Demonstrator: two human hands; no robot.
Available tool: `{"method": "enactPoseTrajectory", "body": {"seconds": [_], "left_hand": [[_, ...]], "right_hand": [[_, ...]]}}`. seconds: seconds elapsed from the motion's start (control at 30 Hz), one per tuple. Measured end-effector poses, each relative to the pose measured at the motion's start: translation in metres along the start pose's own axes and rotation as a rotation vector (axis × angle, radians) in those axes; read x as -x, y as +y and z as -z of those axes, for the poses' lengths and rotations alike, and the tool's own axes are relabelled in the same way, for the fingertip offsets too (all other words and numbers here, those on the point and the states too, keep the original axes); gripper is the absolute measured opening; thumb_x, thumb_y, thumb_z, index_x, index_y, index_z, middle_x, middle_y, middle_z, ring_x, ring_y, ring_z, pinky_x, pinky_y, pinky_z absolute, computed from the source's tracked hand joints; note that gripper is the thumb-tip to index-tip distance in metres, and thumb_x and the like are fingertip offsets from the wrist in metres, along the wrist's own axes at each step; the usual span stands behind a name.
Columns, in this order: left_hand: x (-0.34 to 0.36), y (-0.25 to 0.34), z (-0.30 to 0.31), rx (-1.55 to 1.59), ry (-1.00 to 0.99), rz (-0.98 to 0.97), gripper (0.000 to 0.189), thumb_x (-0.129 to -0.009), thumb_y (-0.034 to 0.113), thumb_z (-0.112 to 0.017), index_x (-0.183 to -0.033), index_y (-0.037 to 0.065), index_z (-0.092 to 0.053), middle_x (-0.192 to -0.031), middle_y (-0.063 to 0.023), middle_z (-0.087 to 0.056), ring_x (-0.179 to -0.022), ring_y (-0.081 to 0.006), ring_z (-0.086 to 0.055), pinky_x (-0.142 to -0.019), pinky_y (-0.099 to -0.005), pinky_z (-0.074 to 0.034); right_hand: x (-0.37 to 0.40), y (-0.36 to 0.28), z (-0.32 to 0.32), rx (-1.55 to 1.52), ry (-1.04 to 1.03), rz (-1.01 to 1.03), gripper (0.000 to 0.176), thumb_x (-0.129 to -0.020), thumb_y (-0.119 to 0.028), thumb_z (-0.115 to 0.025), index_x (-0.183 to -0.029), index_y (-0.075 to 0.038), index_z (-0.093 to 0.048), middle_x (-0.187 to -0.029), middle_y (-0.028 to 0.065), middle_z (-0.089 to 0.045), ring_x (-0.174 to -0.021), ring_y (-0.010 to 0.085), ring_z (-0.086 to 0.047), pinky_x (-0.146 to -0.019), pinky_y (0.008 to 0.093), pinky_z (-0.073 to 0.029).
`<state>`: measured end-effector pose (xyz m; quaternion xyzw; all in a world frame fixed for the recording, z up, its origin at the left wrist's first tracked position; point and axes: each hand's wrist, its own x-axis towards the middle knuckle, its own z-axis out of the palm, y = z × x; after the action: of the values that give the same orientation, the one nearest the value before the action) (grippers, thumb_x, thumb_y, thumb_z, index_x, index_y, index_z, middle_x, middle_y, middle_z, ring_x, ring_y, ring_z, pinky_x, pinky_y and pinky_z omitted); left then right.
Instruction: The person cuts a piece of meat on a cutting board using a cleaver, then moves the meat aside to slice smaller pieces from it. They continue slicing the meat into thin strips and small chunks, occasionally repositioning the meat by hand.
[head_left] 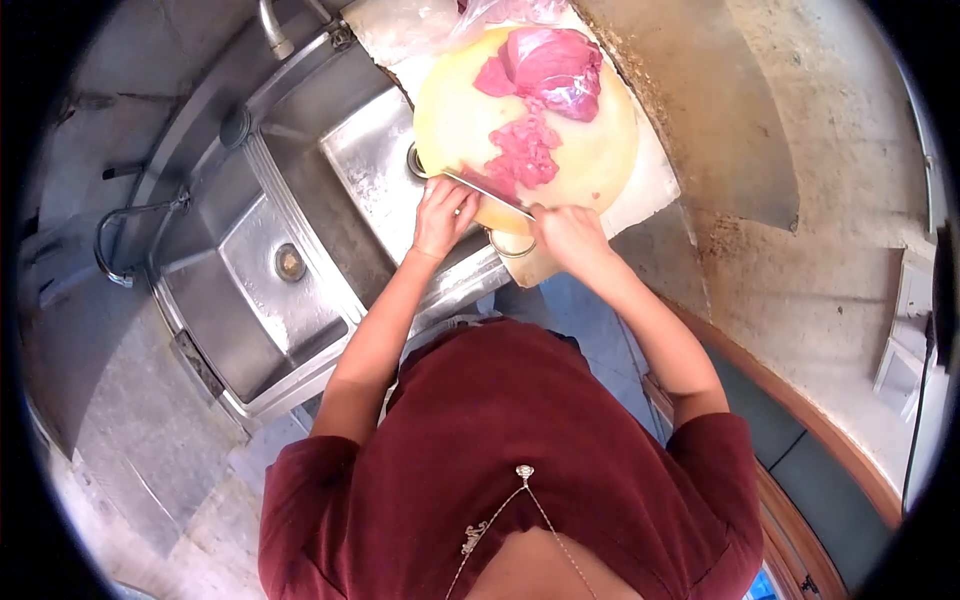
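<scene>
A round yellowish cutting board [615, 150] lies beside the sink, partly over its right edge. On it sit a large piece of raw meat [560, 70] and a heap of cut meat pieces [525, 150]. My right hand [570, 235] is closed round the handle of a knife [490, 192], whose blade points left across the board's near edge. At the blade's left end, my left hand [442, 212] has its fingers bent against a bit of meat on the board, largely hidden by the blade and fingers.
A double steel sink [300, 235] lies to the left, with a curved faucet [115, 225] and a second faucet [275, 35]. Clear plastic [490, 15] lies behind the board. A stained wall [820, 130] stands at the right.
</scene>
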<state>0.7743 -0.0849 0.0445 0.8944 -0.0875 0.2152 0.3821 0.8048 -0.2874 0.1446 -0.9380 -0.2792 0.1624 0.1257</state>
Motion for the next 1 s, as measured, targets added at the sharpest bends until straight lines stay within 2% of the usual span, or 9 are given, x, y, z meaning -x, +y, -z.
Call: {"method": "enactPoseTrajectory", "body": {"seconds": [0.07,0.17,0.33,0.37,0.6,0.63,0.73,0.83,1.0], "left_hand": [[0.002,-0.001,0.001,-0.015,-0.060,0.053,0.015,-0.070,0.002,-0.070,-0.083,0.005,-0.064,-0.087,-0.0076,-0.061,-0.086,-0.0279,-0.057,-0.077,-0.0354,-0.049],[0.000,-0.002,-0.003,0.003,0.008,0.033,0.014,-0.068,0.002,-0.070,-0.080,0.005,-0.063,-0.083,-0.0078,-0.060,-0.082,-0.0284,-0.057,-0.076,-0.0358,-0.049],[-0.006,0.007,0.001,0.027,-0.009,-0.014,0.018,-0.070,0.002,-0.070,-0.087,0.007,-0.066,-0.088,-0.0064,-0.061,-0.086,-0.0268,-0.058,-0.076,-0.0347,-0.049],[-0.008,0.009,0.002,0.027,-0.009,-0.034,0.021,-0.070,0.002,-0.071,-0.090,0.007,-0.066,-0.089,-0.0060,-0.061,-0.086,-0.0262,-0.057,-0.076,-0.0345,-0.049],[0.005,-0.003,0.005,0.005,-0.045,0.032,0.015,-0.069,0.004,-0.072,-0.083,0.007,-0.067,-0.085,-0.0067,-0.060,-0.083,-0.0272,-0.057,-0.075,-0.0351,-0.048],[0.004,-0.004,0.001,0.023,-0.013,0.023,0.014,-0.069,0.005,-0.072,-0.082,0.007,-0.066,-0.085,-0.0070,-0.061,-0.083,-0.0273,-0.057,-0.076,-0.0356,-0.048],[0.004,-0.003,-0.001,0.013,-0.007,0.076,0.013,-0.069,0.006,-0.072,-0.081,0.006,-0.066,-0.085,-0.0069,-0.061,-0.083,-0.0272,-0.057,-0.076,-0.0359,-0.048],[0.000,0.004,0.003,0.023,-0.029,0.035,0.017,-0.071,0.005,-0.072,-0.087,0.006,-0.067,-0.090,-0.0067,-0.062,-0.088,-0.0265,-0.059,-0.081,-0.0354,-0.048],[0.005,0.006,0.007,0.046,0.015,0.027,0.020,-0.072,0.004,-0.070,-0.091,0.006,-0.067,-0.094,-0.0067,-0.062,-0.089,-0.0255,-0.059,-0.079,-0.0345,-0.049]], "right_hand": [[0.017,0.002,-0.002,0.112,-0.145,-0.080,0.018,-0.081,-0.016,-0.054,-0.086,0.000,-0.061,-0.072,0.0179,-0.065,-0.070,0.0316,-0.066,-0.065,0.0448,-0.052],[-0.010,-0.003,-0.019,-0.030,-0.022,0.005,0.020,-0.080,-0.017,-0.053,-0.087,0.000,-0.060,-0.074,0.0183,-0.065,-0.071,0.0334,-0.066,-0.065,0.0443,-0.052],[-0.076,-0.023,-0.017,-0.077,-0.042,0.051,0.024,-0.082,-0.022,-0.052,-0.090,-0.002,-0.064,-0.077,0.0201,-0.065,-0.075,0.0365,-0.066,-0.066,0.0471,-0.051],[-0.076,-0.015,-0.019,-0.112,-0.045,0.020,0.021,-0.082,-0.020,-0.054,-0.088,-0.003,-0.065,-0.075,0.0201,-0.065,-0.074,0.0349,-0.066,-0.067,0.0487,-0.050],[0.009,0.000,-0.005,0.016,-0.091,-0.022,0.018,-0.080,-0.013,-0.052,-0.085,-0.001,-0.063,-0.068,0.0191,-0.064,-0.069,0.0345,-0.066,-0.064,0.0484,-0.050],[0.011,0.001,-0.007,0.016,-0.096,-0.043,0.018,-0.080,-0.013,-0.051,-0.084,-0.001,-0.063,-0.068,0.0192,-0.064,-0.068,0.0350,-0.066,-0.063,0.0485,-0.050],[-0.041,-0.008,-0.046,-0.057,0.130,0.113,0.019,-0.081,-0.015,-0.051,-0.084,0.000,-0.064,-0.071,0.0204,-0.065,-0.069,0.0365,-0.066,-0.064,0.0488,-0.050],[-0.075,-0.029,-0.011,-0.058,-0.072,0.082,0.021,-0.082,-0.018,-0.052,-0.086,-0.001,-0.064,-0.073,0.0215,-0.065,-0.072,0.0375,-0.065,-0.066,0.0479,-0.050],[-0.029,-0.008,-0.007,-0.060,-0.039,0.027,0.021,-0.085,-0.020,-0.052,-0.086,-0.003,-0.064,-0.073,0.0195,-0.065,-0.072,0.0359,-0.065,-0.065,0.0467,-0.050]]}}
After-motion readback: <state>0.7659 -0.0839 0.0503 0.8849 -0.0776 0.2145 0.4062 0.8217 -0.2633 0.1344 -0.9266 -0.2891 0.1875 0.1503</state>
